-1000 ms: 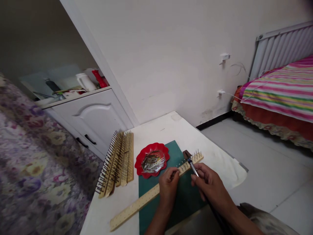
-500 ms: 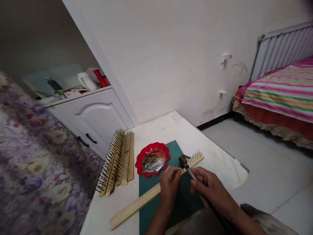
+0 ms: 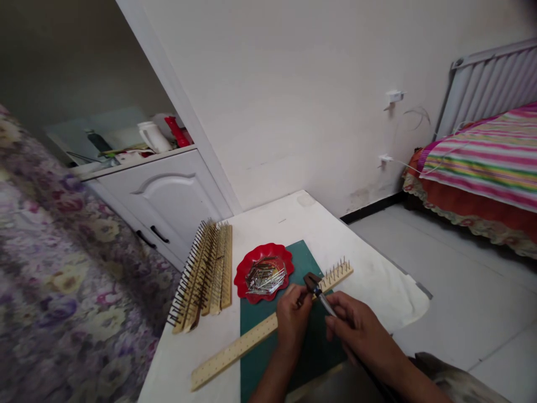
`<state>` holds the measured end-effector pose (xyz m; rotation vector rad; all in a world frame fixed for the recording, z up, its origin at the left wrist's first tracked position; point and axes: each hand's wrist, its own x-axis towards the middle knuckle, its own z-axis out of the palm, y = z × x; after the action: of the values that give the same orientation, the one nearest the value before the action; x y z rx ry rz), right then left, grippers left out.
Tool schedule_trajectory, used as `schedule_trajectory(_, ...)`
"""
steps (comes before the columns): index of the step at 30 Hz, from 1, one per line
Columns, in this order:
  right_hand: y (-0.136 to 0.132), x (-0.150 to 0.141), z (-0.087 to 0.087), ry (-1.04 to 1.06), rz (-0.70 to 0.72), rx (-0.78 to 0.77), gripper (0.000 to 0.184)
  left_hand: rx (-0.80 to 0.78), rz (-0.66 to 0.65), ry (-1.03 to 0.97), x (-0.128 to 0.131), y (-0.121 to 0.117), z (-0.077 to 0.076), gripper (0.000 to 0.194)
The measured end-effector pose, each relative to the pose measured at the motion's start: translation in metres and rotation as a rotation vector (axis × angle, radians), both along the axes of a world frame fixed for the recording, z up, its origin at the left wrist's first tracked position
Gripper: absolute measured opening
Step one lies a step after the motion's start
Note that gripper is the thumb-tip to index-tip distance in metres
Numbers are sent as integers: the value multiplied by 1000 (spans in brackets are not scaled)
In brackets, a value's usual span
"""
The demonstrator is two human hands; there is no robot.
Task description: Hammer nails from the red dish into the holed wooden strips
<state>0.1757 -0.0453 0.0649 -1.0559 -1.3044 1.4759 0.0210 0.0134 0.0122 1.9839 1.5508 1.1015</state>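
A long wooden strip [image 3: 235, 350] with a row of holes lies slantwise across a green mat [image 3: 312, 347]; its far end carries several upright pins [image 3: 338, 270]. My left hand [image 3: 292, 321] is closed in a pinch at the strip's middle, fingertips pressed together on something too small to name. My right hand [image 3: 359, 331] grips a small hammer [image 3: 315, 286] by its metal handle, the dark head hovering just above the strip beside my left fingertips.
A red scalloped dish [image 3: 262, 272] holds loose metal pins. Several finished pinned strips [image 3: 205, 277] lie stacked at the left of the white table [image 3: 272, 221]. A white cabinet [image 3: 159, 196], a flowered cover at left, and a striped bed [image 3: 482, 162] surround it.
The hammer head has come down and leftward, from near the pinned end toward my left fingertips. My left hand stays pinched at the strip. The view has shifted slightly.
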Motion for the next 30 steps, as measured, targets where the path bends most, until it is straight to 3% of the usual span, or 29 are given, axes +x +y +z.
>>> schedule_trajectory(13, -4, -3, -1, -9, 45, -23, 18, 12, 30, 18, 1, -3, 1, 15)
schedule_trajectory(18, -2, -1, 3, 16, 23, -29, 20, -32, -14, -12, -7, -12, 7, 12)
schedule_trajectory(24, 1, -2, 0, 37, 11, -11, 18, 34, 25, 88, -51, -17, 33, 16)
schedule_trajectory(30, 2, -4, -3, 74, 16, 13, 17, -30, 120, 408, -94, 20, 47, 10)
